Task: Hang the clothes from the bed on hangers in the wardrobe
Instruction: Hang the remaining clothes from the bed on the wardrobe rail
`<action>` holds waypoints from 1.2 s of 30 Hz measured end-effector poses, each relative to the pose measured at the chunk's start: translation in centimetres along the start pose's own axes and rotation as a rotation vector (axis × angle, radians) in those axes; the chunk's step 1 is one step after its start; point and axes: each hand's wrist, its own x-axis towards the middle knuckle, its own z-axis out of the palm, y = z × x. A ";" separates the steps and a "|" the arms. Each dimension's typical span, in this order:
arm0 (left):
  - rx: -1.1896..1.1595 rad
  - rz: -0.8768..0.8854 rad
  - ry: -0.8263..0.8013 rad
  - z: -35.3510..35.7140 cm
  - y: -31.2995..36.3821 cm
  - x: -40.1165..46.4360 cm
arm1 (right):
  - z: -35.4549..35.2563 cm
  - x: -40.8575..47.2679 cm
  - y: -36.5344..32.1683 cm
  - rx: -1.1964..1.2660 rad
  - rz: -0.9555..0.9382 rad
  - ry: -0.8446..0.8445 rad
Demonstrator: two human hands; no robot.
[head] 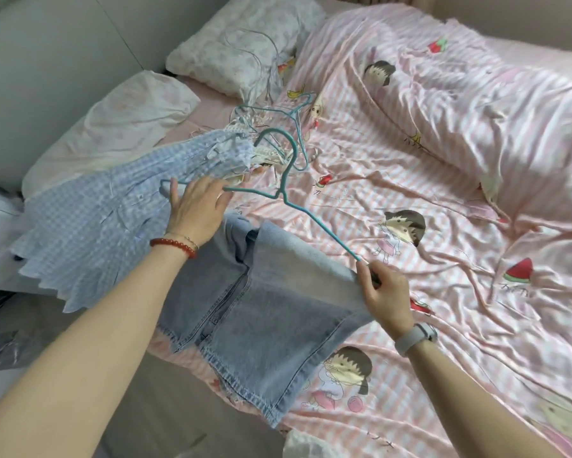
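A teal wire hanger is held above the bed, its hook pointing away from me. My right hand pinches the hanger's right end together with the edge of a light blue denim garment that drapes over the bed's near edge. My left hand lies with straight fingers at the hanger's left end, over a blue gingham garment spread at the left. More hangers lie tangled behind it, near the pillows.
The bed carries a pink striped cartoon sheet and a rumpled quilt at the back right. Two pillows lie at the head on the left. Grey floor shows below the denim. White objects sit at the far left.
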 end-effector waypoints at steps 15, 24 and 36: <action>-0.285 -0.300 0.211 0.1 -3.8 -27.2 | 3.6 2.1 -7.9 -0.197 -0.313 -0.062; -0.396 -0.763 0.397 -2.3 -3.1 -46.7 | 8.2 -6.6 -20.5 -0.014 -0.780 -0.218; -0.372 -1.415 0.855 -1.5 3.7 -73.8 | 9.0 -31.3 -28.1 0.025 -1.183 -0.652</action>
